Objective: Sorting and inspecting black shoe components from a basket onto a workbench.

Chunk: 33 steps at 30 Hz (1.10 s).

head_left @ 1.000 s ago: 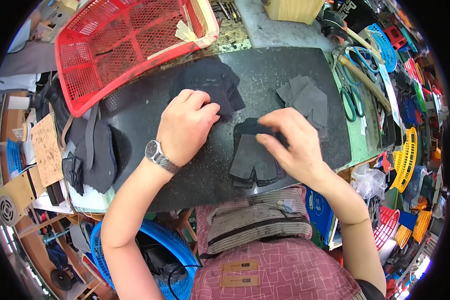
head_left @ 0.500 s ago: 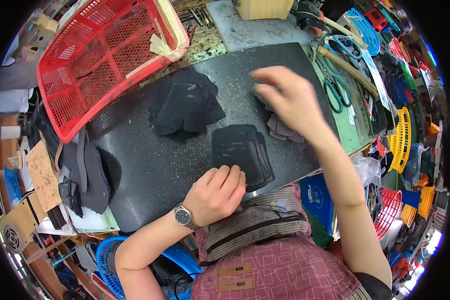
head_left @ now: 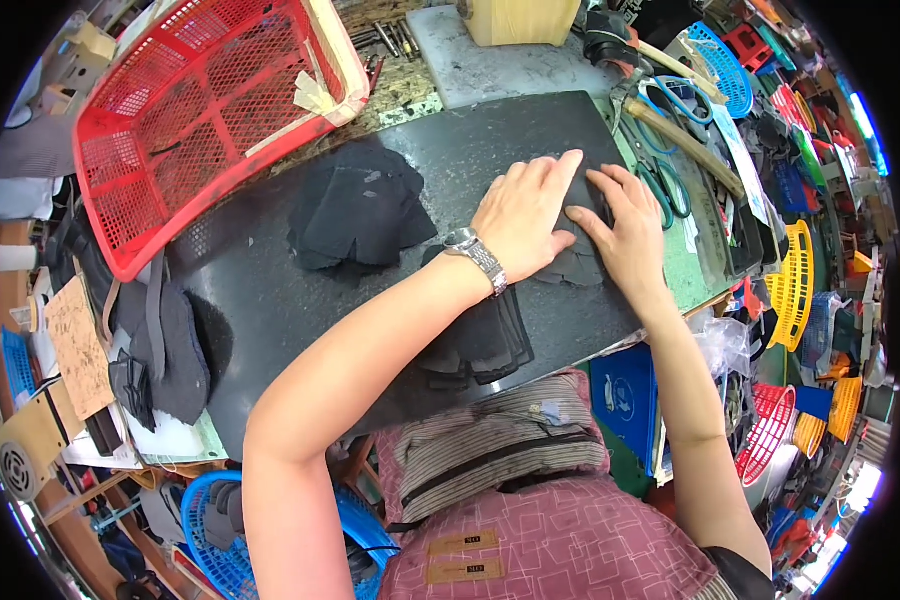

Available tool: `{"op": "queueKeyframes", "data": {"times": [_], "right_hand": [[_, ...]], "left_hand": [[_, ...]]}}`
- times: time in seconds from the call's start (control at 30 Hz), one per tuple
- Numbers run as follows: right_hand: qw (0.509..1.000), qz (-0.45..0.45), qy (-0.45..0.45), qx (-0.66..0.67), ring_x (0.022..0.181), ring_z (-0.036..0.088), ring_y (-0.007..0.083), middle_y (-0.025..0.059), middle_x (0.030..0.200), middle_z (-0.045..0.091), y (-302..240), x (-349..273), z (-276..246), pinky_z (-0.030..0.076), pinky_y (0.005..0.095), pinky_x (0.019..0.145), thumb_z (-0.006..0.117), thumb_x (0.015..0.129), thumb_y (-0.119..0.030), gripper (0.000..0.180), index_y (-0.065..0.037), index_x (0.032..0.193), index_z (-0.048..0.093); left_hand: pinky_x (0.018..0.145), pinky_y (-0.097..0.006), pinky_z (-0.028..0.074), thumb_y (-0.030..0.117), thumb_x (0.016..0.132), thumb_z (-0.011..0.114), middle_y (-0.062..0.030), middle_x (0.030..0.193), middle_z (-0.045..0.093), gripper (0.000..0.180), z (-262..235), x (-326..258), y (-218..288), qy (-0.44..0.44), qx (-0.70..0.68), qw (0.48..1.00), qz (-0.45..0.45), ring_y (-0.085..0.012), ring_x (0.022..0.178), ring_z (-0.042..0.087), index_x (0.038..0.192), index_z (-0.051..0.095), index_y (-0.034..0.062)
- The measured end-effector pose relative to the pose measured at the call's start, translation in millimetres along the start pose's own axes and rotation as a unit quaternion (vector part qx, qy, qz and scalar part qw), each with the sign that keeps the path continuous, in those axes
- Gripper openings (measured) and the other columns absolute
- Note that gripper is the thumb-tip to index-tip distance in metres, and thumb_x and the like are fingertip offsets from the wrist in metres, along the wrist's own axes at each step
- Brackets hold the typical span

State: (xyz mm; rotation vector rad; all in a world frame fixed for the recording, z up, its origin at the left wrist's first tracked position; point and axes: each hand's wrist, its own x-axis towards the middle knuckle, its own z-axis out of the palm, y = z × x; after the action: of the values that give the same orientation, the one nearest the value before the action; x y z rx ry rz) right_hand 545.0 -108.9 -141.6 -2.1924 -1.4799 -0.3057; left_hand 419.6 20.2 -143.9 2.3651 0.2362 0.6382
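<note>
Both hands are laid flat on a small pile of dark fabric pieces (head_left: pixel 580 262) at the right end of the black work mat (head_left: pixel 270 310), so this looks like the squaring-up or pick-one-off-the-stack step. The left hand (head_left: pixel 523 213), the one with the metal wristwatch (head_left: pixel 475 257), is spread palm down with fingers loosely together, pressing rather than pinching; the right hand (head_left: pixel 622 232) is set just beside it, fingers extended over the pile's far edge. Whether a single layer is nipped under those fingertips can't be told, since the tips are covering that edge. To do this bit well, the pile is probably best held still with the flat left palm while the top piece is peeled up by a corner, so the layers underneath aren't dragged along; black on black makes a doubled layer easy to miss, so edges are better felt than eyeballed. A second stack of cut pieces (head_left: pixel 480 345) is half hidden under the left forearm near the mat's near edge, and a looser heap (head_left: pixel 355 205) is parked mid-mat, well apart from the hands. The red mesh basket (head_left: pixel 170 130) is tilted at the far left, its contents not readable. Scissors (head_left: pixel 665 150) are lying right of the mat, partly blurred by the lens curve. How many layers are in the pile is anybody's guess.
</note>
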Motion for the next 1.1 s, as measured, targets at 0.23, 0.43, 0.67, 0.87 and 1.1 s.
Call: {"op": "queueKeyframes", "data": {"times": [0.23, 0.43, 0.67, 0.87, 1.1], "right_hand": [[0.895, 0.060, 0.217, 0.386, 0.075, 0.055, 0.0080, 0.0016, 0.084, 0.059, -18.1, -13.5, -18.8, 0.043, 0.0205, 0.064, 0.060, 0.088, -0.002, 0.006, -0.007, 0.090, 0.057], [0.839, 0.221, -0.001, 0.497, 0.065, 0.045, 0.0000, -0.0054, 0.080, 0.052, -33.1, 6.2, -51.2, 0.035, 0.0145, 0.052, 0.061, 0.089, -0.008, 0.020, -0.009, 0.107, 0.052], [0.718, 0.246, -0.312, 0.572, 0.063, 0.052, 0.0043, -0.0001, 0.072, 0.051, -97.8, 3.5, -34.5, 0.046, 0.0215, 0.053, 0.064, 0.082, -0.001, 0.047, -0.002, 0.124, 0.042], [0.744, 0.293, -0.313, 0.512, 0.055, 0.048, 0.0051, -0.0033, 0.066, 0.047, -101.0, -2.2, -14.1, 0.043, 0.0199, 0.052, 0.068, 0.078, -0.001, 0.053, -0.002, 0.125, 0.042], [0.828, 0.214, -0.341, 0.391, 0.057, 0.049, 0.0073, -0.0027, 0.065, 0.046, -103.8, 3.8, -8.8, 0.043, 0.0221, 0.053, 0.070, 0.075, -0.002, 0.052, -0.005, 0.121, 0.047]], "left_hand": [[0.098, -0.039, 0.040, 0.022, 0.071, 0.075, -0.0187, 0.121, 0.052, 0.071, -0.2, 2.9, -9.7, -0.079, -0.006, 0.996, -0.047, -0.0342, 0.112, 0.050, 0.131, 0.043, 0.0038], [0.085, -0.028, 0.046, 0.019, 0.080, 0.070, -0.0112, 0.109, 0.058, 0.051, -74.8, -13.0, 13.8, -0.055, -0.439, 0.858, -0.259, -0.0138, 0.098, 0.056, 0.123, 0.050, 0.0012], [0.056, -0.022, 0.046, 0.005, 0.081, 0.067, -0.0019, 0.072, 0.063, 0.061, -98.2, -111.2, 45.2, 0.034, -0.311, 0.866, -0.389, -0.0049, 0.061, 0.057, 0.134, 0.037, 0.0070], [0.053, -0.024, 0.045, 0.008, 0.080, 0.068, -0.0028, 0.063, 0.062, 0.057, -82.5, -131.3, 29.3, 0.039, -0.258, 0.869, -0.421, -0.0085, 0.055, 0.057, 0.129, 0.040, 0.0052], [0.057, -0.026, 0.047, 0.003, 0.079, 0.067, -0.0031, 0.074, 0.059, 0.051, -86.6, -126.1, 33.5, -0.023, -0.165, 0.892, -0.421, -0.0094, 0.063, 0.056, 0.125, 0.044, 0.0059]]}}
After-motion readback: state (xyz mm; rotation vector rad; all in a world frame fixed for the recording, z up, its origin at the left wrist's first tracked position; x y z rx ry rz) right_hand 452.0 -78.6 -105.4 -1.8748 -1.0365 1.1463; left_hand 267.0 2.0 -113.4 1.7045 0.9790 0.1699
